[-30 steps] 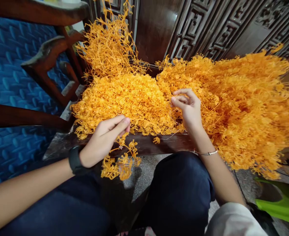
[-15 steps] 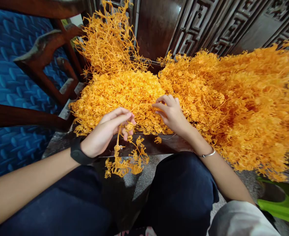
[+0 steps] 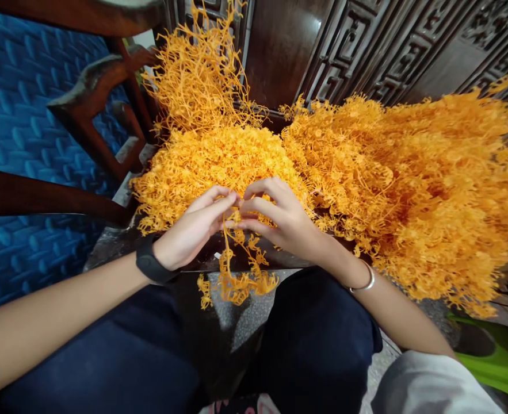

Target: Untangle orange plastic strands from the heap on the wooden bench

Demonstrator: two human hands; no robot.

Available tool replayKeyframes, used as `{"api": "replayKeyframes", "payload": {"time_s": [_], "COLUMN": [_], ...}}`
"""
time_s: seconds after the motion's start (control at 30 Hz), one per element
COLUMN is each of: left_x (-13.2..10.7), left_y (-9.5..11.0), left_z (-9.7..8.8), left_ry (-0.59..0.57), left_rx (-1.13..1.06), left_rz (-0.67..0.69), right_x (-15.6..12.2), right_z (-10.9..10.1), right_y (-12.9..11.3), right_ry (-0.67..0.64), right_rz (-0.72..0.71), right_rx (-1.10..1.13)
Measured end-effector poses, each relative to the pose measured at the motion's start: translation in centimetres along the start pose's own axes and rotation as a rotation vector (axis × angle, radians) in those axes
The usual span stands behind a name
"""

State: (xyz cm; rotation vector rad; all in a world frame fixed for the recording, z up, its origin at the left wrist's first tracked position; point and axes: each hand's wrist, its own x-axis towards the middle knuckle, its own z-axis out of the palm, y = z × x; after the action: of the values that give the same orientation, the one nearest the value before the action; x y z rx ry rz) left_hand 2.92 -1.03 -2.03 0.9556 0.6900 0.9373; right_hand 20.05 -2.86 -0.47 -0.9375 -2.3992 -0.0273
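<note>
My left hand (image 3: 197, 224), with a black band on its wrist, pinches a strand of orange plastic flower pieces (image 3: 240, 287). The strand hangs down in a loose loop below the fingers, in front of the dark wooden seat edge. My right hand (image 3: 279, 215), wearing a silver bangle, meets the left fingertips from the other side. Its fingers are bent toward the thumb, close around the strand's upper part; what lies between them is hidden. Behind both hands rises a heap of small orange plastic pieces (image 3: 219, 158).
A larger orange pile (image 3: 426, 190) spreads to the right, and stringy orange stems (image 3: 197, 75) stand at the back left. Carved dark wood (image 3: 283, 52) forms the back. On the left are a wooden armrest (image 3: 85, 103) and blue textured material (image 3: 16, 115). Something bright green (image 3: 495, 351) lies lower right.
My right hand has moved left and down to meet my left fingertips; a strand stretched between the hands before. My left hand and the hanging strand have shifted slightly right in view.
</note>
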Motion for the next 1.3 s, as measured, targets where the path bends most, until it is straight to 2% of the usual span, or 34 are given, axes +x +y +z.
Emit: {"api": "replayKeyframes", "payload": {"time_s": [0.13,0.37,0.43,0.57,0.73,0.93,1.07,1.2,1.27,1.3], "left_x": [0.0,-0.3,-0.4,-0.3,-0.2,-0.5,-1.0,-2.1,-2.8,-3.0], "left_y": [-0.1,-0.3,-0.2,0.2,0.5,0.6,0.4,0.2,0.1,0.1], "left_z": [0.1,0.4,0.4,0.2,-0.1,0.3,0.7,0.3,0.4,0.5], "left_ry": [-0.012,-0.015,-0.013,-0.047,-0.076,-0.046,0.022,0.136,0.126,0.102], "left_rx": [-0.029,-0.031,0.03,0.23,0.39,0.477,0.43,0.277,0.24,0.235], "left_rz": [-0.004,-0.001,0.006,-0.015,-0.022,0.043,0.069,0.046,0.015,0.001], "right_x": [0.0,0.3,0.3,0.5,0.7,0.7,0.6,-0.9,-1.6,-1.7], "right_z": [0.1,1.2,1.2,0.6,0.4,0.4,0.0,-1.9,-2.6,-2.7], "right_y": [-0.1,-0.8,-0.9,-1.2,-1.0,-0.7,-0.1,3.2,4.7,5.2], "right_ry": [-0.018,0.021,0.027,0.03,0.044,0.275,0.39,0.742,0.766,0.701], "right_rz": [-0.006,0.113,0.177,0.355,0.432,0.664,0.744,0.786,0.8,0.788], "right_rx": [0.061,-0.013,0.055,0.327,0.523,0.621,0.655,0.555,0.507,0.465]}}
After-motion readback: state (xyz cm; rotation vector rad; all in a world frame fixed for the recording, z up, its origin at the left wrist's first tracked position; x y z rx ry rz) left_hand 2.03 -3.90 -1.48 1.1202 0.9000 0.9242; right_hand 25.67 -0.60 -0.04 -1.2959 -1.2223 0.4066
